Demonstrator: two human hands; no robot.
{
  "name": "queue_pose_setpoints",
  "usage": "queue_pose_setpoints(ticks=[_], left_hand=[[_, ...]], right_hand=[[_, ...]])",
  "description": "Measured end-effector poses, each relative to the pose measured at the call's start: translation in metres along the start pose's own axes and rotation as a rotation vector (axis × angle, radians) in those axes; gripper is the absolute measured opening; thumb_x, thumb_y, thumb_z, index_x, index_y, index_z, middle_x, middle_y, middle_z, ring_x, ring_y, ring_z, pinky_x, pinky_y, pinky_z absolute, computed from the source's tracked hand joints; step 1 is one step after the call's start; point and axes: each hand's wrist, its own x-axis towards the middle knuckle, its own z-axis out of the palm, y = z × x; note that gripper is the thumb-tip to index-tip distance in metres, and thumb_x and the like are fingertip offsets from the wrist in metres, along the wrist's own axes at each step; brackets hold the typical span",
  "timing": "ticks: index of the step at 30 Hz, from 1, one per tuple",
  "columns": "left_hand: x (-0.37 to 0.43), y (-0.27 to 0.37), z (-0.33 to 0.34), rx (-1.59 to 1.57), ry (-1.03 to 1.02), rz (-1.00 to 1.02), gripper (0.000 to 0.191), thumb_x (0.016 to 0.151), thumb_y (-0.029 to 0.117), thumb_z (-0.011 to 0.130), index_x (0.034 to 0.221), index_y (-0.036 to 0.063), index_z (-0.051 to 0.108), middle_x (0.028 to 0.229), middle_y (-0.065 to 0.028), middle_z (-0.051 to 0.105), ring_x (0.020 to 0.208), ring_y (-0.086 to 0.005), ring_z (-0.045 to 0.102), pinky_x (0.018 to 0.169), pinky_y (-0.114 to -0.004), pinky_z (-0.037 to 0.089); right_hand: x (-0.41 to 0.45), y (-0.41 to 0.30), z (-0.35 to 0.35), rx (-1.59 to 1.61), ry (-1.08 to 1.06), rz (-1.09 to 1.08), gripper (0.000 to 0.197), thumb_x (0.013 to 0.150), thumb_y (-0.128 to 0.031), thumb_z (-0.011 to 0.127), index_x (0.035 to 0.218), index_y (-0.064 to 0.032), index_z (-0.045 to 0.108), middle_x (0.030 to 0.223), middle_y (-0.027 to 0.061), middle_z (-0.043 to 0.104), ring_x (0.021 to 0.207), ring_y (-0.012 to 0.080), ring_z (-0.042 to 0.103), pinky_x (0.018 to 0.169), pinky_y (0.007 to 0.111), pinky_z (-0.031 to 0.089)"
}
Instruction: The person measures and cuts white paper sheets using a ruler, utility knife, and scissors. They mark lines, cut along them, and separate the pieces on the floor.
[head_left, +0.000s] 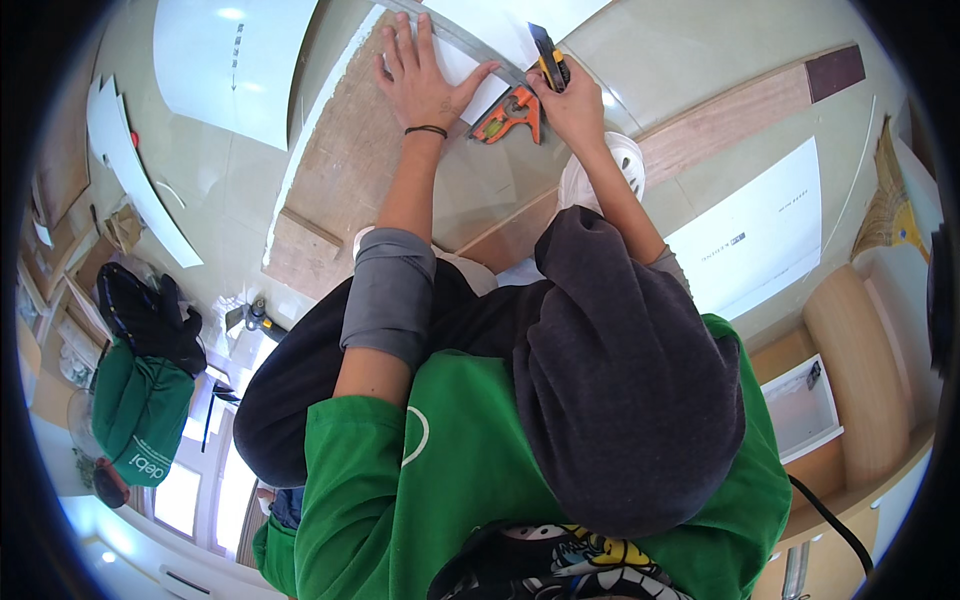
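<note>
My left hand (424, 86) lies with fingers spread over a white sheet (456, 66) and the plywood board (330, 165). Its fingertips and thumb reach the metal blade (472, 46) of a combination square with an orange head (510, 120). In my right hand (576, 105) is a black and yellow utility knife (553, 67), its dark blade pointing up and away from me. The right fingers are close beside the square's blade, near the orange head; whether they touch it is hard to tell. The white sheet continues beyond the blade.
White printed sheets lie on the tiled floor at far left (232, 67) and right (765, 232). A long wooden plank (735, 109) extends rightward. A handled tool (259, 319) rests at left, near a person in green (142, 405). A broom (892, 202) stands at right.
</note>
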Motion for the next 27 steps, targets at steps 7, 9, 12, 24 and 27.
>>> queue_pose_setpoints(ticks=[7,9,12,24,27], left_hand=[[-0.002,-0.003,-0.005,-0.014,-0.034,-0.019,0.115,0.065,0.083,0.062,0.15,0.0109,0.035,0.158,-0.0135,0.028,0.146,-0.0333,0.024,0.114,-0.055,0.017],[0.0,-0.004,-0.004,0.045,-0.108,-0.032,0.12,0.063,0.075,0.069,0.152,0.0053,0.03,0.158,-0.0206,0.025,0.147,-0.0374,0.018,0.117,-0.055,0.014],[0.002,-0.003,-0.007,0.025,-0.107,-0.028,0.113,0.066,0.071,0.069,0.152,0.0091,0.031,0.158,-0.014,0.028,0.147,-0.0329,0.022,0.116,-0.052,0.017],[0.001,-0.003,-0.011,-0.025,-0.136,-0.059,0.108,0.068,0.064,0.071,0.153,0.0105,0.03,0.16,-0.0098,0.027,0.148,-0.0302,0.022,0.118,-0.051,0.016],[0.001,-0.004,-0.008,-0.031,-0.138,-0.067,0.107,0.068,0.062,0.072,0.153,0.0113,0.03,0.16,-0.0097,0.027,0.148,-0.0301,0.023,0.118,-0.051,0.018]], right_hand=[[-0.005,-0.05,-0.028,-0.311,0.053,-0.247,0.038,0.092,-0.034,0.062,0.104,0.0008,0.052,0.078,0.0188,0.069,0.075,0.0422,0.067,0.065,0.049,0.051],[-0.004,-0.074,-0.028,-0.509,-0.124,-0.282,0.029,0.097,-0.03,0.053,0.107,-0.0026,0.049,0.077,0.0188,0.068,0.07,0.0416,0.067,0.061,0.05,0.052],[0.008,-0.077,-0.007,-0.628,-0.223,-0.493,0.025,0.1,-0.03,0.048,0.108,-0.0064,0.049,0.076,0.019,0.068,0.067,0.0403,0.067,0.058,0.05,0.052],[0.027,-0.09,0.015,-0.783,-0.238,-0.512,0.026,0.1,-0.029,0.047,0.111,-0.0056,0.049,0.079,0.0179,0.069,0.069,0.0389,0.069,0.06,0.049,0.054],[0.023,-0.1,0.017,-0.845,-0.236,-0.465,0.025,0.1,-0.027,0.047,0.112,-0.0056,0.048,0.079,0.0187,0.069,0.07,0.0384,0.069,0.06,0.049,0.054]])
